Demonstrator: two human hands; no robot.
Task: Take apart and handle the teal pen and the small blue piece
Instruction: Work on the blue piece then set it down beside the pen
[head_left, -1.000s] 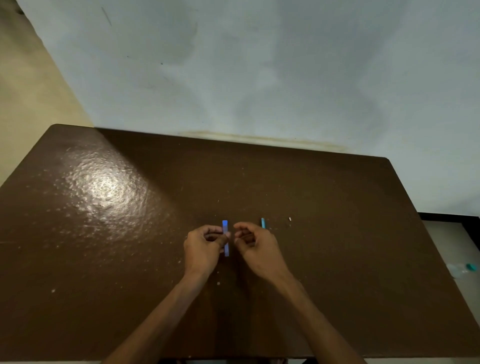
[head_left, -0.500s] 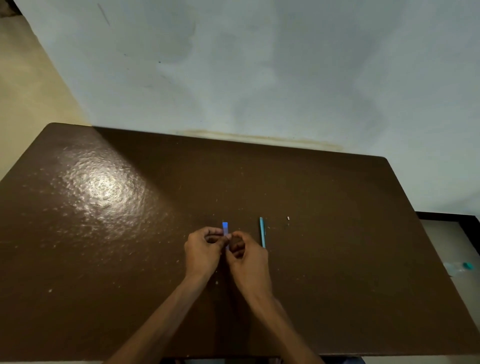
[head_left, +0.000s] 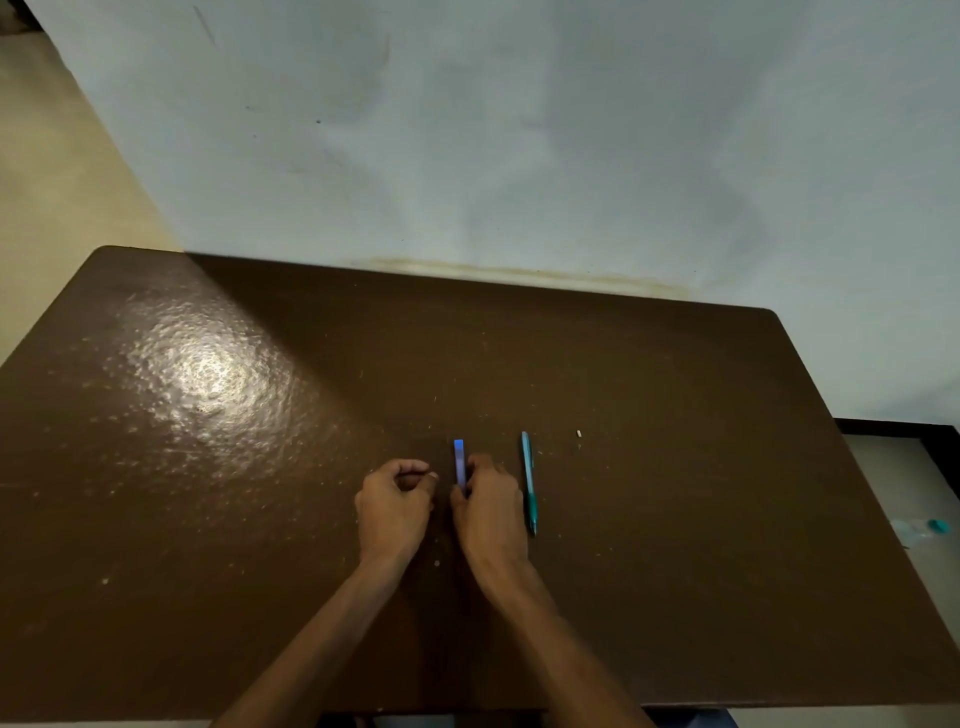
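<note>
Both hands low on the brown table (head_left: 675, 467), close together. Right hand (head_left: 488, 512) pinches the near end of the small blue piece (head_left: 459, 461), likely steadying it for handling; far end pokes out past the fingers. Left hand (head_left: 397, 501) curled nearly closed, thumb to fingertips, cannot tell if anything's inside. Teal pen (head_left: 528, 480) lies just right of the right hand, untouched, parked within reach.

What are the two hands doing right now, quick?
Left hand: curled shut; whether it holds anything cannot be told.
Right hand: closed on the small blue piece; the teal pen lies untouched beside it.
</note>
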